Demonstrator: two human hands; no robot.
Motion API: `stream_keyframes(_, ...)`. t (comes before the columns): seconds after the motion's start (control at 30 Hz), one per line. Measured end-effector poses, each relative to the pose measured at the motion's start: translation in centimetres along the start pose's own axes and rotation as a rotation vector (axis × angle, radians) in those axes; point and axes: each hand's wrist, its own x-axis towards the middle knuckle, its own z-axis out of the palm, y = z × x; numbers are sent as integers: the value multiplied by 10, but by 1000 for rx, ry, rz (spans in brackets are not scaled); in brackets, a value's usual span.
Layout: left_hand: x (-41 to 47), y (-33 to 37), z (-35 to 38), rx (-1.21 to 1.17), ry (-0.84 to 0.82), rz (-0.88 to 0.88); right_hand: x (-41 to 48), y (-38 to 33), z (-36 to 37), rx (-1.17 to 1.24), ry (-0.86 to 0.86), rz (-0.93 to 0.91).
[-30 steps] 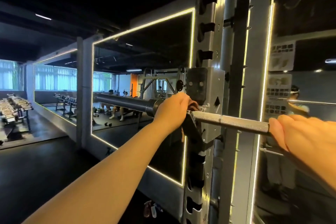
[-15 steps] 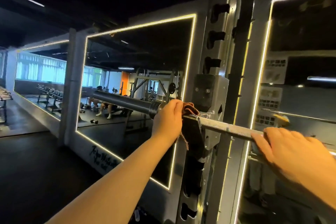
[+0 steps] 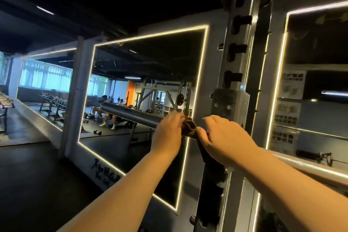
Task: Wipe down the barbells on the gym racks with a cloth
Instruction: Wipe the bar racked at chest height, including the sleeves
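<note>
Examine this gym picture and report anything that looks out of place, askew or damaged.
One small thing: a dumbbell lies loose on the floor, seen in the mirror. Otherwise nothing stands out: the barbell crosses the rack with the cloth bunched on it between the left hand and right hand.

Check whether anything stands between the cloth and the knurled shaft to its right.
Yes. The right hand lies over the barbell directly beside the cloth that the left hand grips, and the rack upright holds the bar just there. The knurled shaft lies beyond both.
</note>
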Motion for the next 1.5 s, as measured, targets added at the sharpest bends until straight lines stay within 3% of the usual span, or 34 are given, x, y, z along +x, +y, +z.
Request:
stream_keyframes(0.2, -20, -33, 6, -27, 84, 134, 14, 1, 28, 84, -99, 71)
stream_keyframes(0.3, -1, -29, -2, -229, 138, -94, 15, 2, 31, 120, -90, 45)
stream_keyframes(0.37, 27, -26, -11, -335, 301, -236, 16, 1, 31, 128, -101, 35)
stream_keyframes(0.43, 45, -27, -19, -359, 469, -243, 16, 0, 32, 111, -99, 34)
stream_keyframes(0.47, 48, -29, -17, -355, 470, -220, 15, 0, 32, 100, -93, 35)
stream_keyframes(0.6, 29, -32, 15, -217, 80, -58, 15, 1, 33, 48, -61, 29)
stream_keyframes(0.73, 18, -44, 23, -374, 143, -29, 16, 6, 37, 29, -45, 27)
stream_keyframes(0.83, 22, -54, 15, -393, 72, -106, 17, 7, 40, 21, -65, 33)
stream_keyframes(1.0, 29, -58, 8, -362, 101, -247, 20, 4, 43, -9, -44, 19)
stream_keyframes(1.13, 11, -43, 18, -359, 156, -163, 20, 3, 44, -29, -26, 16)
stream_keyframes(1.37, 20, -79, -10, -316, 8, -197, 19, 0, 43, -35, -19, 16)
stream_keyframes(1.5, 34, -80, -15, -290, 38, -286, 16, 1, 43, -16, -24, 30)
